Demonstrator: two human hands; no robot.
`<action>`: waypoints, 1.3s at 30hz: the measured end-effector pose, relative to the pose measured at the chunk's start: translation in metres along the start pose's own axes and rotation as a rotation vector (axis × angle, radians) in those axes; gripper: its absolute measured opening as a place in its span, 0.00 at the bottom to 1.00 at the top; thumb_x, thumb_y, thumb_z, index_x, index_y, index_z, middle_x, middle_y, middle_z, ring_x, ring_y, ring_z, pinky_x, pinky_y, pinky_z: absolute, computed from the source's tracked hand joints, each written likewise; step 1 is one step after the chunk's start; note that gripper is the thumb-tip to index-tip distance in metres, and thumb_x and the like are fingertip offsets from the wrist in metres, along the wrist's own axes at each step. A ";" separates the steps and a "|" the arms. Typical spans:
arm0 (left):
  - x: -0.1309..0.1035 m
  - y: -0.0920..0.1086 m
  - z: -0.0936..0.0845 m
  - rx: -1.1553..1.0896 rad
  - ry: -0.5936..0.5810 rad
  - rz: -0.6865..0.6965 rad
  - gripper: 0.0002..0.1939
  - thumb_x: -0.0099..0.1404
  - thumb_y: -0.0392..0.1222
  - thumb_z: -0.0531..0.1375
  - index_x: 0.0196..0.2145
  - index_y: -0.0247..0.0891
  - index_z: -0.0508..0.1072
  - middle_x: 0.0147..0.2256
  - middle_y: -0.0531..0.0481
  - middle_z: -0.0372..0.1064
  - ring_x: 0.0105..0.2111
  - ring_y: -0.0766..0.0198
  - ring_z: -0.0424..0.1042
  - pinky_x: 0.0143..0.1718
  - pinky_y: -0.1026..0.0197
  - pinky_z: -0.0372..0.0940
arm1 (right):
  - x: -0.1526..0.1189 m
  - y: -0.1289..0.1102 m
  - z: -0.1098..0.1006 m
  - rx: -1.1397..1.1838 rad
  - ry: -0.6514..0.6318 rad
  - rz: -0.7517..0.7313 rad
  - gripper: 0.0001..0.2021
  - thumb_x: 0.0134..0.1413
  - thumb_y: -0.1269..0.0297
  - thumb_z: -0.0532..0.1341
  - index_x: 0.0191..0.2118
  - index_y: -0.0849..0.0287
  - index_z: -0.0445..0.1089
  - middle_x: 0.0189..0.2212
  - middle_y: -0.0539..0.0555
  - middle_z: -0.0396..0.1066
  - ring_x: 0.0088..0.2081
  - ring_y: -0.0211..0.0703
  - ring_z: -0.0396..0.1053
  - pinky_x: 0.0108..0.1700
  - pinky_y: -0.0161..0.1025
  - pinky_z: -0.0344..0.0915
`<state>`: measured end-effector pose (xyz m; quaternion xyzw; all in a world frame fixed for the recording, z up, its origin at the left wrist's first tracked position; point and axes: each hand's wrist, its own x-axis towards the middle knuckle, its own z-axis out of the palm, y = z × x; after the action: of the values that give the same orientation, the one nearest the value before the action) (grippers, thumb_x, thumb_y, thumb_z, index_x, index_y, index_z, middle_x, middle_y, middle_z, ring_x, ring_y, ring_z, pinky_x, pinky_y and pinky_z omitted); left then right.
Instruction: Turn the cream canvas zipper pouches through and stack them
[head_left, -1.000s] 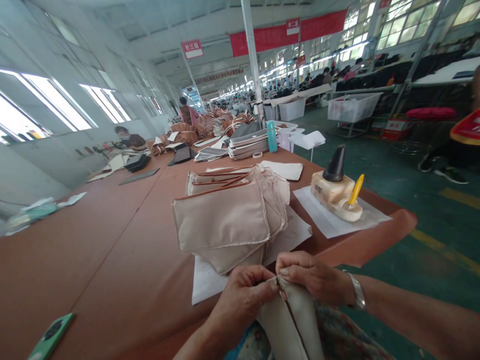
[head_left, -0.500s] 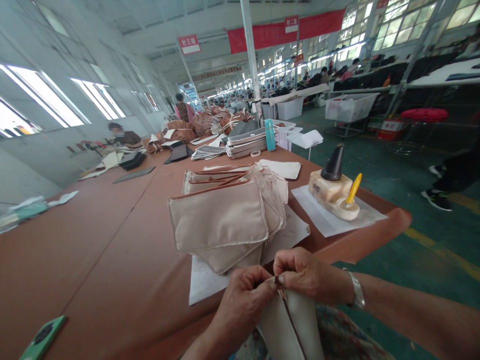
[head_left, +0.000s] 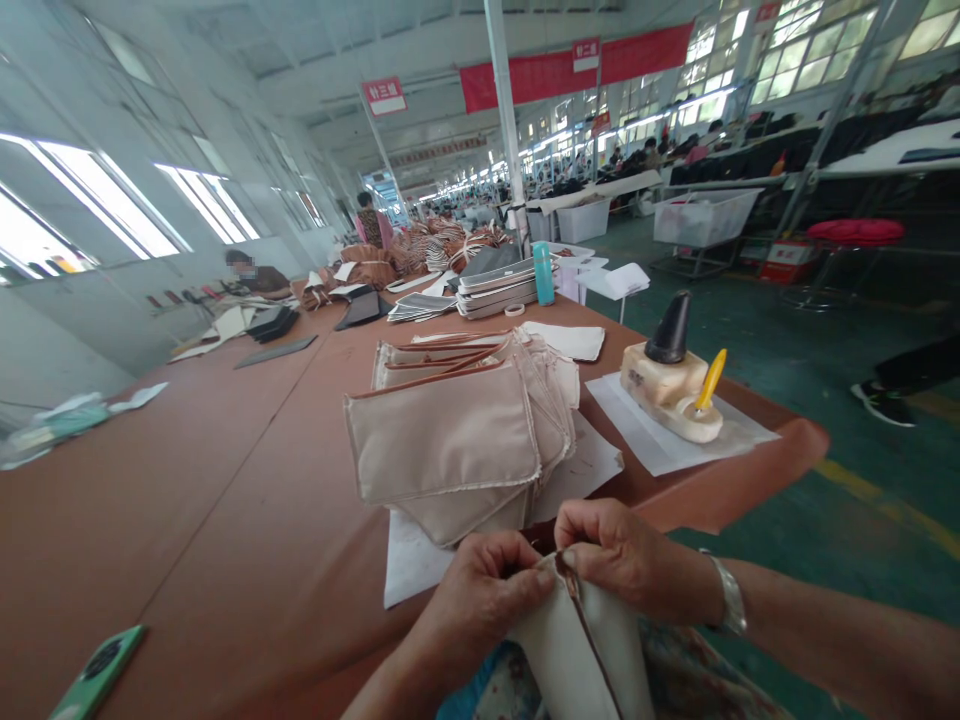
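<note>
Over my lap hangs a beige zippered fabric pouch (head_left: 551, 650), with a dark zip line running down its middle. My left hand (head_left: 487, 590) pinches its top edge just left of the zip end. At the brown tab on the zip's top, the thumb and bent fingers of my right hand (head_left: 630, 560) close on the same pouch. What lies under the fingertips is hidden. Directly beyond my hands, a pile of similar beige pouches (head_left: 442, 430) with brown-edged tops rests on white paper (head_left: 409, 560).
On the brown-covered table (head_left: 247, 530) stand a glue container (head_left: 660, 375) with a black cone and a yellow-handled tool (head_left: 711, 380). A green phone (head_left: 101, 670) lies front left. Stacked panels (head_left: 499, 295) and a blue bottle (head_left: 543, 273) stand farther back. A person (head_left: 259, 275) sits far left.
My left hand has shifted slightly down and left, opening a small gap between the two hands at the pouch's top. The view has moved a little; the pouch pile stays put.
</note>
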<state>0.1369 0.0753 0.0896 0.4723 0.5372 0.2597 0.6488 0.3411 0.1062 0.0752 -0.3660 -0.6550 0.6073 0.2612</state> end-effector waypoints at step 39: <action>-0.024 0.007 0.027 -0.156 0.029 -0.094 0.19 0.51 0.51 0.70 0.25 0.33 0.69 0.20 0.53 0.62 0.19 0.72 0.54 0.22 0.66 0.46 | -0.027 0.016 -0.005 -0.319 -0.093 -0.632 0.08 0.63 0.65 0.51 0.40 0.59 0.66 0.31 0.53 0.65 0.32 0.38 0.60 0.34 0.36 0.57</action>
<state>0.1569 0.0491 0.1061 0.3908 0.5461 0.2770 0.6873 0.3640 0.0873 0.0627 -0.1536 -0.8335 0.4027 0.3456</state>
